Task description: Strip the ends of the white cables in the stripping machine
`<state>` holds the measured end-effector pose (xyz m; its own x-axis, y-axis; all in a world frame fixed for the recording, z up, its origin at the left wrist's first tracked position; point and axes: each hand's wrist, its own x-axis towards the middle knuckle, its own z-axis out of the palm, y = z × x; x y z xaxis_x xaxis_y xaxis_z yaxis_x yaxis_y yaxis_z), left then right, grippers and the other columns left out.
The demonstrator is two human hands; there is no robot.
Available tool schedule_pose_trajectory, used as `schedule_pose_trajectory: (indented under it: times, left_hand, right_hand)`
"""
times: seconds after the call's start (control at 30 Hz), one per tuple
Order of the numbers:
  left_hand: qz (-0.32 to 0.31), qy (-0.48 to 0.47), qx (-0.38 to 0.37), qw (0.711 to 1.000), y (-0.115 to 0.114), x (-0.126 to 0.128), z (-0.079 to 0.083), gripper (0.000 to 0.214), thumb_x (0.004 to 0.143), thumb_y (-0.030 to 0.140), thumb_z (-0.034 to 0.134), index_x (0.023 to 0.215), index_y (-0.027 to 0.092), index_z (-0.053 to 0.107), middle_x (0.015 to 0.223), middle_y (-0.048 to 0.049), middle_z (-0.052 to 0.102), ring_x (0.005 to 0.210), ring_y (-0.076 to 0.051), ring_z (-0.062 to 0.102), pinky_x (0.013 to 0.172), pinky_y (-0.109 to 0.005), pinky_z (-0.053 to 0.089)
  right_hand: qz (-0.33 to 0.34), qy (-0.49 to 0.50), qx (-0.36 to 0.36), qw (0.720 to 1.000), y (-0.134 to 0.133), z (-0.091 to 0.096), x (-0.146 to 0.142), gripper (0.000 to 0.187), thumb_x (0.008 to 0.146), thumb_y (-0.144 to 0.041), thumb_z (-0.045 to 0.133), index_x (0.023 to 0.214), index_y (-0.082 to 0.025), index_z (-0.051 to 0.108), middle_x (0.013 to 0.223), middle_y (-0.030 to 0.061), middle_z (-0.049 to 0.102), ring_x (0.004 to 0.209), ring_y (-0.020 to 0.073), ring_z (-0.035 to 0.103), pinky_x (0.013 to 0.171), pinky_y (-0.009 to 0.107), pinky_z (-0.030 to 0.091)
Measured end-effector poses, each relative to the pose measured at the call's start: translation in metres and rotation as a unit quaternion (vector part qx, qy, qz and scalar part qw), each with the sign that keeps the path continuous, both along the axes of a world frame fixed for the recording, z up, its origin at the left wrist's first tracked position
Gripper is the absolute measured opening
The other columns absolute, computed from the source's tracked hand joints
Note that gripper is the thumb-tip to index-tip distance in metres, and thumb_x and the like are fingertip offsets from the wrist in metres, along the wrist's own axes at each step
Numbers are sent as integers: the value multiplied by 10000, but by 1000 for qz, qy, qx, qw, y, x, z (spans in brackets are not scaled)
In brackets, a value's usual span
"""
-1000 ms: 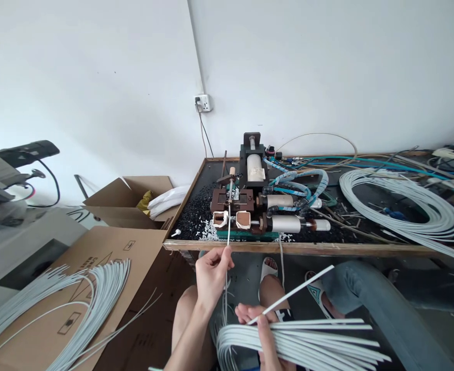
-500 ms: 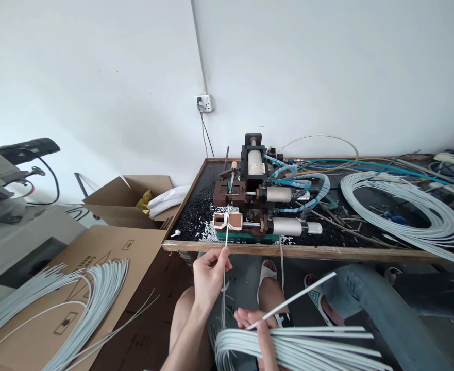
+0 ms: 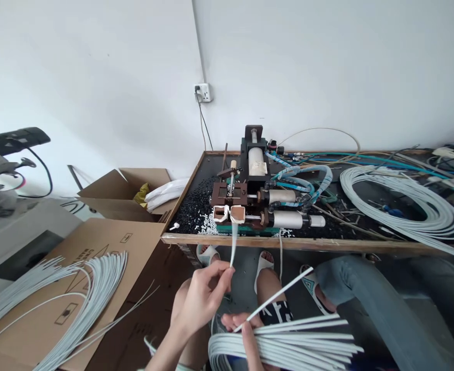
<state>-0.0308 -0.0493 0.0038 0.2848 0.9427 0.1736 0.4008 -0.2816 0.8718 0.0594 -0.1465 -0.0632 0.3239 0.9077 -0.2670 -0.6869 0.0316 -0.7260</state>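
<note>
On my feed I read the left hand (image 3: 201,299) closed in a pinch on a single flat white cable (image 3: 233,247), thumb and fingers pressed around its smooth sheath; the cable rises from that grip, with a slight curve, to the pale clamp blocks (image 3: 227,213) of a pneumatic stripping machine (image 3: 253,193), though I cannot tell if its tip sits inside them; the right hand (image 3: 246,335) curls around a loose bundle of white cables (image 3: 284,345), long, stiff strands fanning out; the machine's polished cylinder (image 3: 288,219) lies on a black bench strewn with granular black and white scraps, inside a wooden edge (image 3: 288,243); a white cable coil (image 3: 400,206) lies to the right; I see more cut cables (image 3: 95,288) arcing over a cardboard sheet (image 3: 134,242) on the left.
</note>
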Motion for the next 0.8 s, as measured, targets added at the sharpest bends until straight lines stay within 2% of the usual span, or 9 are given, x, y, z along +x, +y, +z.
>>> schedule_pose_trajectory:
  times: [0.1,0.17,0.33,0.43,0.5,0.57,0.63,0.73,0.8]
  left_hand:
    - [-60,50,5,997,-9,1,4,275,980,329,560,829,193,746,615,-5,656,539,-132,527,540,-209,417]
    - [-74,70,8,995,-7,3,3,310,986,317,547,793,197,758,630,-9,662,537,-130,514,524,-211,397]
    - [-132,166,14,977,14,8,-15,395,1010,331,491,757,211,770,559,-16,615,493,-144,538,516,-230,401]
    - [-109,255,29,960,26,7,-27,332,1001,256,486,841,213,774,693,-63,709,649,-200,679,653,-258,491]
    - [-92,274,41,957,30,3,-28,246,975,216,523,974,207,769,936,-108,770,899,-259,726,811,-321,531]
    - [-102,244,52,963,28,-2,-21,253,976,233,546,1135,202,739,1194,-135,738,1134,-290,671,970,-396,511]
    - [-130,178,50,974,20,-6,-6,301,1008,275,521,1230,209,714,1297,-131,700,1223,-282,625,1052,-422,477]
    - [-210,76,-3,975,2,-7,24,313,1037,297,486,1180,228,756,1147,-117,762,1065,-255,691,938,-353,540]
    - [-250,75,-16,965,-8,-5,39,290,1026,301,522,1043,243,805,965,-99,787,895,-240,710,818,-320,551]
  right_hand:
    - [6,-12,-9,1000,0,-4,-2,377,747,-606,800,729,-233,754,639,14,735,627,192,680,698,348,570]
    - [11,-15,-13,1000,1,-4,-2,389,741,-620,796,728,-233,748,641,14,732,629,189,676,696,350,571]
    - [19,-37,-21,999,-4,-3,-1,401,760,-614,782,774,-215,745,740,44,774,704,209,698,753,376,585]
    - [18,-63,-30,997,-11,1,0,363,814,-565,762,819,-203,742,818,52,798,756,195,713,785,323,583]
    - [13,-82,-33,996,-14,5,1,362,849,-558,735,844,-196,739,871,48,808,786,166,720,804,259,579]
    - [10,-89,-38,995,-14,10,2,369,860,-564,723,853,-195,733,898,40,811,802,150,726,801,219,576]
    - [11,-89,-38,995,-12,14,2,367,861,-568,719,863,-202,737,893,30,810,801,156,728,780,224,581]
    - [5,-133,-55,990,-10,17,-2,349,848,-554,735,882,-209,778,927,23,804,873,185,726,812,242,580]
    - [-21,-143,-95,985,-10,15,-7,376,789,-544,794,957,-208,797,1076,24,786,1040,220,708,901,244,573]
